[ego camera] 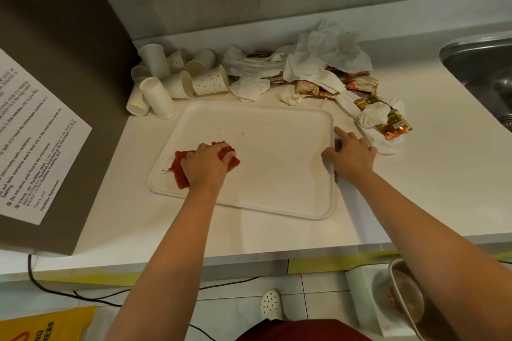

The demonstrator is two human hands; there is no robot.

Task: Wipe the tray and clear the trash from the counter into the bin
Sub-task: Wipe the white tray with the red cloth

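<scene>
Red cloth [206, 165] sits bunched under our left hand [206, 165], whose fingers curl over it and press it onto the near-left part of the tray [277, 163]. We see the tray, a pale rectangle with rounded corners, lying flat on the white desk [429, 188] toward its front edge, with a few small specks and a reddish smear on its far half. Our right hand [350, 156] rests on the tray's right rim, thumb over the rim and fingers spread and fairly straight on the desk just beside it (holding nothing else). Along the back edge of the desk, trash lies in a line: paper cups [177, 77], most tipped on their sides, near the back left corner against a grey appliance [55, 63]; crumpled white napkins [327, 52] in the middle; and orange and gold sachets [393, 124] mixed with more napkins toward the steel sink [482, 63] at the right. Below the front edge, a bin [407, 304] stands on the tiled floor at the right.
</scene>
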